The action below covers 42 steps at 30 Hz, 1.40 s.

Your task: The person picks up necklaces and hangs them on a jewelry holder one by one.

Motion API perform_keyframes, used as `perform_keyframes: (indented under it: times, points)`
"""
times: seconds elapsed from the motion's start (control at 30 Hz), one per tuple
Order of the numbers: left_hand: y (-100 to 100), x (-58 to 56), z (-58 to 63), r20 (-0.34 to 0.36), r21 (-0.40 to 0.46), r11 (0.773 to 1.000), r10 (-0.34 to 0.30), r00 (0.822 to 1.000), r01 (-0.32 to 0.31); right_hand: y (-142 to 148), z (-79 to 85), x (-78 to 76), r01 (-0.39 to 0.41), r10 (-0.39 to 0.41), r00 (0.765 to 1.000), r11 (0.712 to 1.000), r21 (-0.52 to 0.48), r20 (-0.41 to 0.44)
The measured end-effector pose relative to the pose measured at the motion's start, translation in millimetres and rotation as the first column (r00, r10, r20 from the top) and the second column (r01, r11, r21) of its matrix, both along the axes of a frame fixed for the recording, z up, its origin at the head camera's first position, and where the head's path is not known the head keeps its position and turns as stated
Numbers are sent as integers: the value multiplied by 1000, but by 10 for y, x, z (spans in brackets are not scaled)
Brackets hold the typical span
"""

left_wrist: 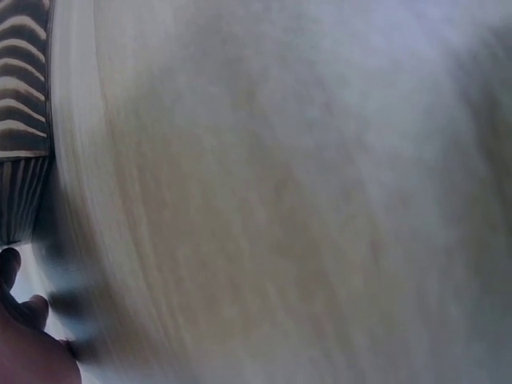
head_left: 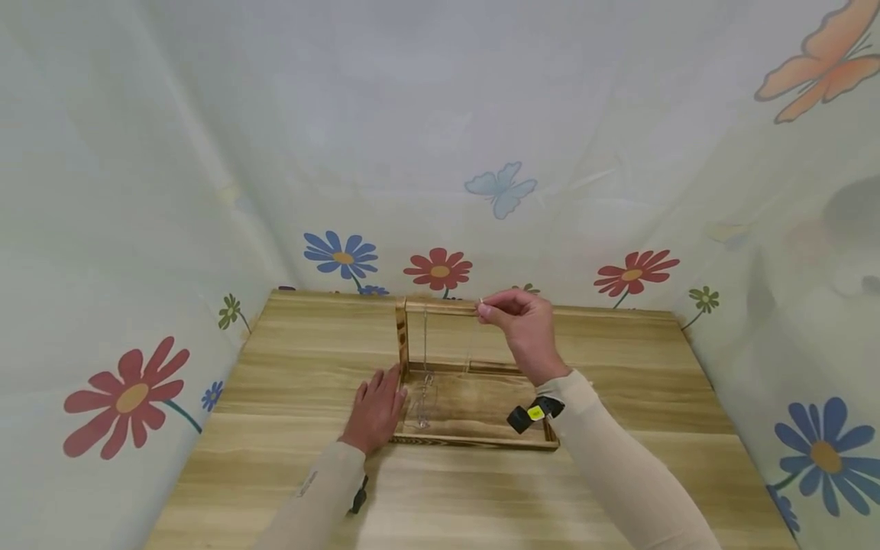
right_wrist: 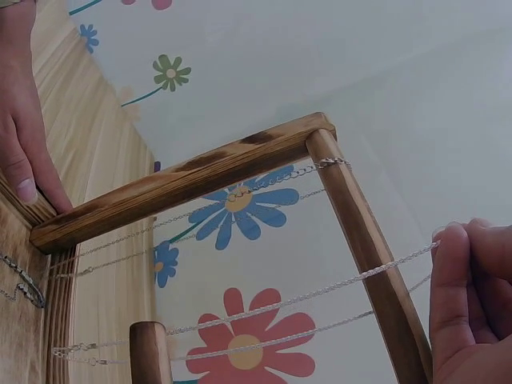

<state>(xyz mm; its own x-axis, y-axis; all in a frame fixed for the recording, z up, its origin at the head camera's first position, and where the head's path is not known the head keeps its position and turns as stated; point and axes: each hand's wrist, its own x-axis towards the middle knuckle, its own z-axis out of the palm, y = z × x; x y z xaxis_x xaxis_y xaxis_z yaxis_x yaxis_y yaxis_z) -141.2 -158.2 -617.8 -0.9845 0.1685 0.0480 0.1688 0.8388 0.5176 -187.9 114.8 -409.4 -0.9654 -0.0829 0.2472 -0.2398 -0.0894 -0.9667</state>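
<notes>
A wooden jewelry stand [head_left: 474,441] with a tray base and a raised crossbar [right_wrist: 360,220] stands on the table. Thumb and fingers of my right hand [head_left: 529,328] pinch a thin silver necklace [right_wrist: 320,284] at the crossbar; its strands run past the bar and hang down toward the tray. Another silver necklace [head_left: 425,336] hangs from the bar near the left post [right_wrist: 184,180], its lower end over the tray. My left hand [head_left: 374,409] rests against the stand's left side, fingers extended; in the left wrist view only part of that hand [left_wrist: 32,344] shows.
The stand sits on a wood-grain table [head_left: 296,351]. Pale curtain walls [head_left: 412,114] printed with flowers and butterflies rise close behind it and at both sides. A black wrist strap [head_left: 536,412] is on the right wrist, over the tray's right side in the head view.
</notes>
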Motion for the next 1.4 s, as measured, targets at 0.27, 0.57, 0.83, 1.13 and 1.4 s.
perform_keyframes:
  times: [0.27,0.57,0.83,1.13,1.4]
  points:
    - [16,24,35,35,-6,1000,7,999,-7,-60,-24,6,3,-2,1000,999,38,-7]
    - [31,21,63,41,4,1000,13,999,-13,-113,-72,-5,-4,5,1000,999,40,-14]
    - [25,22,47,40,-7,1000,14,999,-14,-131,-191,-4,15,-6,996,993,113,-86]
    - [25,4,38,50,-19,1000,10,999,-9,-181,-271,76,36,-10,984,989,142,-177]
    - [20,4,32,50,-14,1000,18,999,-18,-171,-338,125,88,-72,986,991,98,-153]
